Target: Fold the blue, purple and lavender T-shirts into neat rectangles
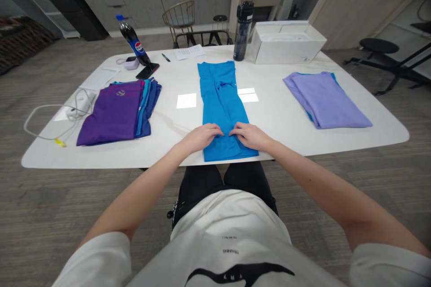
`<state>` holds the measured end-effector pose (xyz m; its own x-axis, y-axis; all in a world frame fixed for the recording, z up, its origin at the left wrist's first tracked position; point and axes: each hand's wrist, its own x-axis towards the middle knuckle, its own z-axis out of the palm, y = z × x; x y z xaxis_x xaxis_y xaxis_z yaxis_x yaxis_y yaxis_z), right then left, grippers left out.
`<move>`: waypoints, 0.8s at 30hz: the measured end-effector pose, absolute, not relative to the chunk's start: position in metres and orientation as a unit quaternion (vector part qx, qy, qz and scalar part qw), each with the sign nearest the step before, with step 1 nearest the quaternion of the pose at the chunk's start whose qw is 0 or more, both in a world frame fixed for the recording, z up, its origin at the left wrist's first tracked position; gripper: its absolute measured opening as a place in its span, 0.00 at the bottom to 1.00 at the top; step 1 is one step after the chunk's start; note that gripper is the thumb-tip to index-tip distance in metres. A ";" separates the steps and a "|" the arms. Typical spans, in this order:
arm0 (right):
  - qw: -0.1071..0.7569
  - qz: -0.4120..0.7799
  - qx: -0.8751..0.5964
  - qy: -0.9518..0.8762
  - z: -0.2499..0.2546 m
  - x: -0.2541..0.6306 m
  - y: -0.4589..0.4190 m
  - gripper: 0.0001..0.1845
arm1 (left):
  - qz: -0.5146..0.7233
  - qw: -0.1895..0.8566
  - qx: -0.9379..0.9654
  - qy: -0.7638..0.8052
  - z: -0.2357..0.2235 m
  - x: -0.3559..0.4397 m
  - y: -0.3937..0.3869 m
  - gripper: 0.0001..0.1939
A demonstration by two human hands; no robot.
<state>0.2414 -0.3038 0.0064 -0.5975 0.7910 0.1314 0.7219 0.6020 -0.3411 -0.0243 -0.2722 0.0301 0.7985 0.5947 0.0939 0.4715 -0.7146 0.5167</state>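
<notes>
A bright blue garment (220,103) lies as a long narrow strip, from the middle of the white table (269,141) to its near edge. Creases run down its centre, and its exact kind cannot be made out. On the strip's left side, my left hand (204,136) has its fingers curled and pinching the cloth. Opposite it, my right hand (248,136) grips the fabric with bent fingers. Only a small gap separates the fingertips of both hands. Below them the garment's near end lies flat.
Folded clothes with a purple one (116,110) on top are stacked at left, near a white cable (43,106). Folded lavender cloth (328,101) lies at right. Behind stand a cola bottle (133,40), a phone (147,71), a dark water bottle (243,33) and a white box (286,47).
</notes>
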 end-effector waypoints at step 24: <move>0.237 0.324 -0.468 -0.787 0.051 0.294 -0.314 0.12 | 0.210 0.385 0.843 0.311 0.036 -0.045 -0.272 0.13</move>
<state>0.2938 -0.3143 0.0506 -0.4497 0.8904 0.0699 0.5833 0.3521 -0.7320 -0.0448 -0.2723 0.0359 0.7190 0.6855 0.1145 0.3623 -0.5103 0.7800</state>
